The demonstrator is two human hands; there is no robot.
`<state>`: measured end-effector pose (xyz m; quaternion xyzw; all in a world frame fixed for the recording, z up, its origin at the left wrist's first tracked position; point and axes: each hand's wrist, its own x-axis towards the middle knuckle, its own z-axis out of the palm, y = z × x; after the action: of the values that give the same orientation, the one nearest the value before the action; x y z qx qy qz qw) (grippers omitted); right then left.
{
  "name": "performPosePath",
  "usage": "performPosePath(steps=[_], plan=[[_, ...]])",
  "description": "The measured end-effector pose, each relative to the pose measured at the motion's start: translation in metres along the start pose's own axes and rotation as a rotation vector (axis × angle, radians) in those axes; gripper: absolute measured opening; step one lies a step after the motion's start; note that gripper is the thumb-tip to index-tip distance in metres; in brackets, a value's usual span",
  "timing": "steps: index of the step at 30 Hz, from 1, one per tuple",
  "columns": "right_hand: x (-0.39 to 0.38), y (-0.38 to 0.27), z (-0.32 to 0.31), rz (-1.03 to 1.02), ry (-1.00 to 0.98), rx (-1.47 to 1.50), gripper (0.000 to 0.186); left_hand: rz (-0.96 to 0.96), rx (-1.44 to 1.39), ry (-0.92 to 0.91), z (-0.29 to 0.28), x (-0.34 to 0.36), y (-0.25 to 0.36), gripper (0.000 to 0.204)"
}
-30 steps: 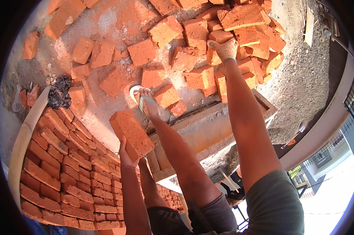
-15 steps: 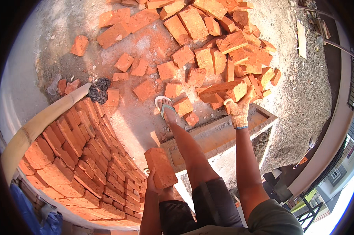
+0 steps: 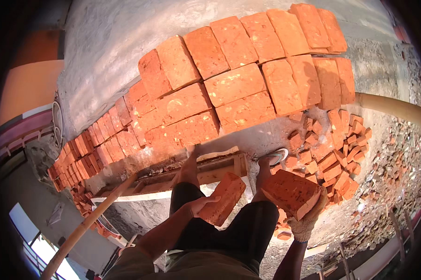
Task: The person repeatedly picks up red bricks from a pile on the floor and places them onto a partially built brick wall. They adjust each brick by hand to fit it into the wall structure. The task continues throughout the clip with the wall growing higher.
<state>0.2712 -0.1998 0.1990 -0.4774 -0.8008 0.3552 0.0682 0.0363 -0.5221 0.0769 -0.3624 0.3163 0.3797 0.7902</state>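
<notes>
My bare left hand grips a red brick, held tilted in front of my thighs. In my gloved right hand is a second, wider-looking red brick, its far end pointing up and left. The right hand's fingers wrap round the brick's right end and are partly hidden by it. Both bricks are off the ground and apart from each other. Beyond them stands a long stack of bricks, its top laid in rows.
Loose bricks lie heaped on the right, beside my sandalled foot. A narrow wooden-edged trough runs between me and the stack. A bamboo pole slants at lower left; another pole meets the stack's right end.
My view has turned from the loose heap to the stack. My right hand, then reaching at the heap, now holds a brick up near my body. The left hand still holds its brick.
</notes>
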Motion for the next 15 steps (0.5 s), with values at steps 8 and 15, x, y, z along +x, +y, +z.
performPosePath(steps=[8, 15], plan=[[0.091, -0.288, 0.161, -0.907, -0.474, -0.096, 0.157, 0.724, -0.467, -0.302, -0.151, -0.101, -0.081, 0.068], [0.126, -0.423, 0.43, -0.805, -0.479, -0.199, 0.127, 0.963, -0.779, -0.174, -0.242, -0.121, -0.082, 0.065]])
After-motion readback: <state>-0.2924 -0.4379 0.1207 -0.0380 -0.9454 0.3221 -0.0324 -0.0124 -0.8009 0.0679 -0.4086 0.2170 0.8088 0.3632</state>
